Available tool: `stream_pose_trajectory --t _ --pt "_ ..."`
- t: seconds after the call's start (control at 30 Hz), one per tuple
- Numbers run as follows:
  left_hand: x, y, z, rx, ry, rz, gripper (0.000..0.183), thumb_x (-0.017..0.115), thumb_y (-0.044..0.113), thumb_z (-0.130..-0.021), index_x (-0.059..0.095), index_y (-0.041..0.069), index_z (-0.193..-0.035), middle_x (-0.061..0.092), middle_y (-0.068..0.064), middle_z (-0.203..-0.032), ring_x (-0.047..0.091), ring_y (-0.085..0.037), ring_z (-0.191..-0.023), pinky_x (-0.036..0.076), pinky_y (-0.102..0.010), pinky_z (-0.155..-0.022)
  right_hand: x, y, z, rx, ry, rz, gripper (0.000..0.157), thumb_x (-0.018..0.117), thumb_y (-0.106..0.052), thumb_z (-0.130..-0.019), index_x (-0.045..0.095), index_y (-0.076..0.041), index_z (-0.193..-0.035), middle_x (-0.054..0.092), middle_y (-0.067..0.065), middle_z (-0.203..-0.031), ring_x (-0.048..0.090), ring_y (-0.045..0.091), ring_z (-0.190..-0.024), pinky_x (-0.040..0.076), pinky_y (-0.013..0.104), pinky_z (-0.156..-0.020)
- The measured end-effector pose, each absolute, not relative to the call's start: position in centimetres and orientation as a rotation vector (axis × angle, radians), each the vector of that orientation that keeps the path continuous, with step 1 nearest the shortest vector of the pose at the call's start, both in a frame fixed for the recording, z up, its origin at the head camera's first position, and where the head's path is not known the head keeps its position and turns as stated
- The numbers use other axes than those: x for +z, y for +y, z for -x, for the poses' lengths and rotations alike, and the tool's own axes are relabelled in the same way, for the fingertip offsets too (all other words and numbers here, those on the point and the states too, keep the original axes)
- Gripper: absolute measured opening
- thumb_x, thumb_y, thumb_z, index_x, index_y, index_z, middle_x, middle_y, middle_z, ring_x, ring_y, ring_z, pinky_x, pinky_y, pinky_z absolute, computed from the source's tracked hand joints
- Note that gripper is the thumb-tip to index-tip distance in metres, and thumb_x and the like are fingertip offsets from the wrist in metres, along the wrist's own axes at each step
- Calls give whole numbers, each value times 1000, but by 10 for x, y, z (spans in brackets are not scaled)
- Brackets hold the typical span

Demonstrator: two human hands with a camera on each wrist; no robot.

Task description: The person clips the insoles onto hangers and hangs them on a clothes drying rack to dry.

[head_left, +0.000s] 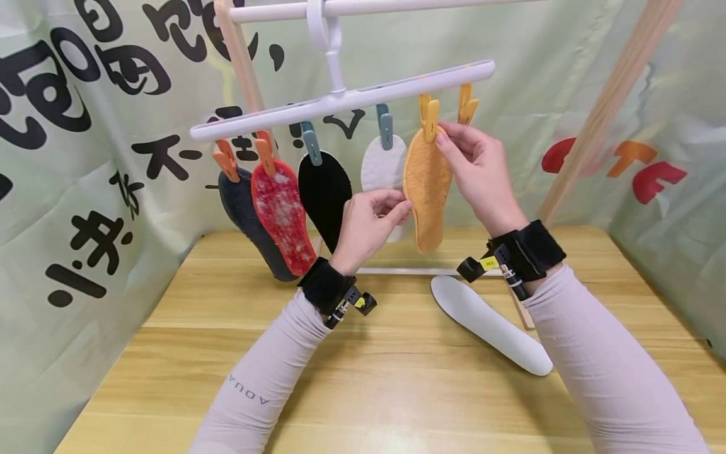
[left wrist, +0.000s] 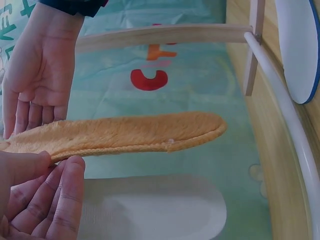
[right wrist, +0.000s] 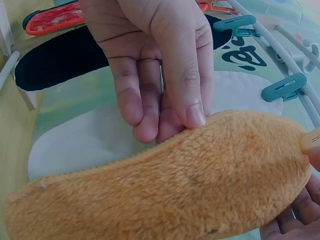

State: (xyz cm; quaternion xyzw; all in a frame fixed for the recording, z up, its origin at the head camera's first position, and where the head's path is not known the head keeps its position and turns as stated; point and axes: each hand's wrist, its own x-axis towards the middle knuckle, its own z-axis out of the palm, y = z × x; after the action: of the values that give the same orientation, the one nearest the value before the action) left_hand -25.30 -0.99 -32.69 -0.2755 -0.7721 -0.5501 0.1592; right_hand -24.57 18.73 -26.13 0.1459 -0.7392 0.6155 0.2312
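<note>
A fuzzy orange insole (head_left: 429,189) hangs upright from a yellow clothespin (head_left: 429,118) on a white hanger (head_left: 363,98). My left hand (head_left: 371,224) pinches the insole's left edge around mid-length between thumb and fingertips. At its top right edge, just beside the clothespin, my right hand (head_left: 476,167) holds the insole, thumb in front and fingers behind. The left wrist view shows the orange insole (left wrist: 150,132) edge-on between both hands. A second yellow clothespin (head_left: 467,106) hangs above the right hand; its lower tip is partly hidden.
Left along the hanger hang a dark grey insole (head_left: 244,214), a red-and-white one (head_left: 282,208), a black one (head_left: 323,189) and a white one (head_left: 381,161), from orange and blue-grey clothespins. Another white insole (head_left: 490,325) lies on the wooden table (head_left: 368,378). A rack post (head_left: 609,113) stands right.
</note>
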Motion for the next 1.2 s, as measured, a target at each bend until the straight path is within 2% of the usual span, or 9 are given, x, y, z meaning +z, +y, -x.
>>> stream_pose_trajectory --t 0.43,0.73,1.2 --pt "-328 -13 248 -1613 -2223 788 15 78 18 -100 82 4 -103 83 -9 -93 79 -12 -83 62 -23 -78 -267 194 238 1665 -2057 -361 40 67 -26 -108 67 -8 -144 72 7 -140 68 10 -123 53 23 -109" --pt "-331 -14 247 -1613 -2226 788 14 78 18 -100 83 5 -104 83 -7 -92 79 -11 -82 62 -24 -77 -272 199 235 1700 -2029 -368 38 66 -23 -108 68 -7 -143 73 5 -139 69 11 -121 55 21 -104" --pt "-336 -13 245 -1615 -2250 782 12 77 16 -101 83 6 -105 83 -6 -92 78 -10 -81 62 -24 -78 -279 206 232 1722 -2021 -354 38 66 -22 -108 68 -4 -142 72 6 -137 68 9 -121 54 18 -104"
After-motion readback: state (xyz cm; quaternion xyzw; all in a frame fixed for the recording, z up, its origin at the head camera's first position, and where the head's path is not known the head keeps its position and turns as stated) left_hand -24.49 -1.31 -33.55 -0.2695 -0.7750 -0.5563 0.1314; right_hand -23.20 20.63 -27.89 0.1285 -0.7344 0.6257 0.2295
